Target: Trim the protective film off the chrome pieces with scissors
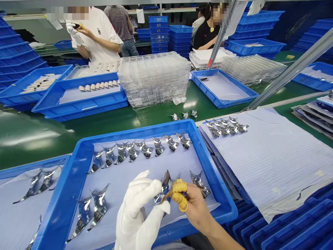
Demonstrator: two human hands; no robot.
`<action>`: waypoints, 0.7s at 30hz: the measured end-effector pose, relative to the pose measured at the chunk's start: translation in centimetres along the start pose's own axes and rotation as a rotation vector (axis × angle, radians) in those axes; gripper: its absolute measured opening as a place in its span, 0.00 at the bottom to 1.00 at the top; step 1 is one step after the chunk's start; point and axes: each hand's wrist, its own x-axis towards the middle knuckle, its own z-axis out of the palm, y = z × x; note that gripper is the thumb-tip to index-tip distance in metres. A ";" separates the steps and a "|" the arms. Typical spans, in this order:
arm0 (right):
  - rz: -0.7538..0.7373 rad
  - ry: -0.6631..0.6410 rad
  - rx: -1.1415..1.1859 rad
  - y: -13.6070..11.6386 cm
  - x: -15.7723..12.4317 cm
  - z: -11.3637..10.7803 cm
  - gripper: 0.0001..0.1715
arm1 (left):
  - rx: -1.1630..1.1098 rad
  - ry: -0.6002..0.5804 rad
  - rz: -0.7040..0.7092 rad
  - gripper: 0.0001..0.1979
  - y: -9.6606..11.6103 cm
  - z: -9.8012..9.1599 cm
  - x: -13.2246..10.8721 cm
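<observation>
1. Our yellow-cotted right hand (195, 208) pinches a curved, mirror-polished metal piece (164, 187) above a blue plastic tray (137, 130).
2. Our white-gloved left hand (137, 205) sits half-open beside it; grip unclear.
3. It looks thin, light, stiff, slippery: hold by edges.

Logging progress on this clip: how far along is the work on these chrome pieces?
Looks done: a neat row of curved mirror-chrome pieces along the far side of the blue plastic tray. In hand: one chrome piece, pinched by the right hand in yellow finger cots, beside the white-gloved left hand. Possibly left: three loose chrome pieces on the green bench.
</observation>
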 end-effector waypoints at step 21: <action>-0.116 -0.007 -0.072 -0.3 -0.1 1.2 0.16 | 0.091 0.151 0.084 0.21 1.3 -0.4 0.4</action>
